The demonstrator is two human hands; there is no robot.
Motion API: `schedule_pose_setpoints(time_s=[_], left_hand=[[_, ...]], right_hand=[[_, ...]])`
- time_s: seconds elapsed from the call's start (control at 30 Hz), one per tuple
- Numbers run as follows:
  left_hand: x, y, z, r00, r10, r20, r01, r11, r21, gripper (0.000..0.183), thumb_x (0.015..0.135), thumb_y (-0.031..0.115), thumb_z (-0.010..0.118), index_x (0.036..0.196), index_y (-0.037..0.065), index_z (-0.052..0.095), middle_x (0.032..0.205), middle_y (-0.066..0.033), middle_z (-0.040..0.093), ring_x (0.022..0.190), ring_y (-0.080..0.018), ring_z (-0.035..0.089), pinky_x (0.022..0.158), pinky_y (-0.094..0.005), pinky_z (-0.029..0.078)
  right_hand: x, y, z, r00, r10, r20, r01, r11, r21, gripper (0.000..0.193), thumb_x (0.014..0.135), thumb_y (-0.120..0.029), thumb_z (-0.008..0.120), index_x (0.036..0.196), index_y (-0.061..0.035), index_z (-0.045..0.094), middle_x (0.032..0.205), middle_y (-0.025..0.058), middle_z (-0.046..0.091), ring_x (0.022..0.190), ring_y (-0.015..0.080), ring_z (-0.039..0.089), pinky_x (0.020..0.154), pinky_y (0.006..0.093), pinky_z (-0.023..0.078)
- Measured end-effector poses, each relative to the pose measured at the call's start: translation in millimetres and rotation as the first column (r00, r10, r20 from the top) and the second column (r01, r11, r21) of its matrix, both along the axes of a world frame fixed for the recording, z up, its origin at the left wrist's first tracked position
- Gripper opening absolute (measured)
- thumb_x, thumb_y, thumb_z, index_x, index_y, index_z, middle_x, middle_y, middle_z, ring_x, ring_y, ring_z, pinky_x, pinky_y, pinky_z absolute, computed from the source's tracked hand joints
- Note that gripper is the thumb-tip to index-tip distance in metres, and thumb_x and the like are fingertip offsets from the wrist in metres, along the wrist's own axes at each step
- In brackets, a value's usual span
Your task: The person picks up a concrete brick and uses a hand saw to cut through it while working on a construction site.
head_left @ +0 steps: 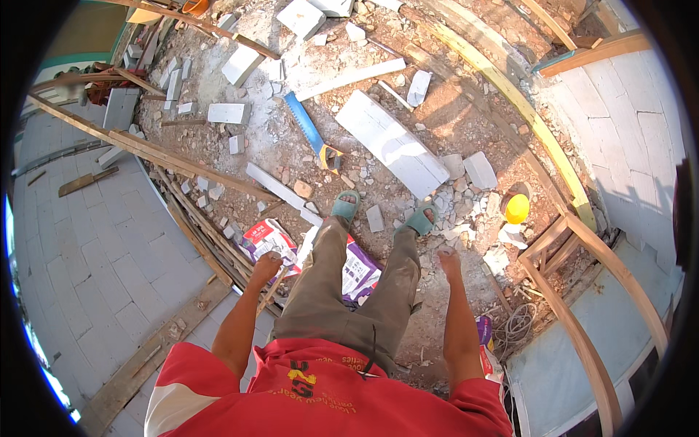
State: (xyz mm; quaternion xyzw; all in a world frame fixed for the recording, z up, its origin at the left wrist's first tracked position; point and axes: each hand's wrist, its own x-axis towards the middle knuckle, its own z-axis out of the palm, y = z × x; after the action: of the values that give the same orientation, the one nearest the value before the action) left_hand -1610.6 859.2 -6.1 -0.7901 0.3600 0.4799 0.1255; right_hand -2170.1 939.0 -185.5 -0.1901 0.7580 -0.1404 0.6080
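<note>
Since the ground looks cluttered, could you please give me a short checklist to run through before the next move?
1. Free grip: ok; left hand and right hand show no tool.
2. Tool set down: ok; the blue saw lies on the ground.
3. Footwear: not ok; the green sandals are open-toed.
4. Clear footing: not ok; rubble lies near them.
5. Stability: cannot tell; the long white block hides its underside.

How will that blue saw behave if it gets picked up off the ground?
The saw is probably light for its length, as its blade looks thin. That blade may flex a little if lifted by the handle alone. Lying flat, it seems unlikely to roll if pushed.
</note>
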Motion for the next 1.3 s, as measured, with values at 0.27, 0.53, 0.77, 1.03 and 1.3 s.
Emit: schedule_pose_setpoints(time_s=[0.27,0.53,0.77,1.03,1.3], left_hand=[[-92,-30,-175,0.957,-0.275,-0.095,0.279,0.960,0.037,0.039,0.081,0.028,0.064,0.112,0.004,0.063,0.101,-0.0209,0.068,0.098,-0.0378,0.064,0.087,-0.0446,0.051],[-91,-162,-441,0.889,-0.421,0.180,0.456,0.777,-0.433,0.051,0.082,0.024,0.066,0.123,-0.002,0.050,0.113,-0.0286,0.058,0.108,-0.0454,0.056,0.093,-0.0495,0.046],[-95,-205,-517,0.913,-0.241,0.330,0.367,0.838,-0.404,0.064,0.078,0.029,0.072,0.123,-0.007,0.044,0.115,-0.0309,0.056,0.107,-0.0457,0.057,0.092,-0.0482,0.049],[-59,-203,-464,0.943,-0.247,0.223,0.297,0.926,-0.233,0.056,0.074,0.038,0.071,0.114,0.002,0.053,0.110,-0.0235,0.064,0.105,-0.0382,0.062,0.088,-0.0469,0.050],[-1,-152,-343,0.833,0.481,-0.272,-0.544,0.625,-0.560,0.029,0.089,0.029,0.065,0.098,0.003,0.059,0.064,-0.0046,0.060,0.057,-0.0124,0.057,0.055,-0.0287,0.046]], right_hand=[[-45,-94,-240,0.997,-0.054,-0.054,0.051,0.997,-0.057,0.065,0.077,-0.031,0.075,0.126,0.0066,0.053,0.111,0.0172,0.064,0.094,0.0212,0.063,0.079,0.0317,0.050],[23,-149,-317,0.826,-0.555,0.098,0.560,0.828,-0.034,0.082,0.077,-0.031,0.081,0.140,0.0005,0.037,0.133,0.0124,0.050,0.119,0.0236,0.048,0.102,0.0395,0.038],[10,-139,-328,0.795,-0.549,0.259,0.584,0.807,-0.083,0.066,0.079,-0.022,0.081,0.132,-0.0012,0.047,0.125,0.0083,0.055,0.117,0.0229,0.051,0.104,0.0389,0.040],[41,-138,-246,0.926,-0.295,0.235,0.331,0.935,-0.130,0.067,0.077,-0.010,0.079,0.133,0.0013,0.044,0.125,0.0112,0.055,0.115,0.0228,0.054,0.100,0.0382,0.044],[142,-179,-120,0.917,-0.376,0.133,0.395,0.811,-0.431,0.070,0.078,-0.010,0.074,0.136,0.0073,0.038,0.126,0.0156,0.052,0.110,0.0245,0.054,0.097,0.0382,0.043]])
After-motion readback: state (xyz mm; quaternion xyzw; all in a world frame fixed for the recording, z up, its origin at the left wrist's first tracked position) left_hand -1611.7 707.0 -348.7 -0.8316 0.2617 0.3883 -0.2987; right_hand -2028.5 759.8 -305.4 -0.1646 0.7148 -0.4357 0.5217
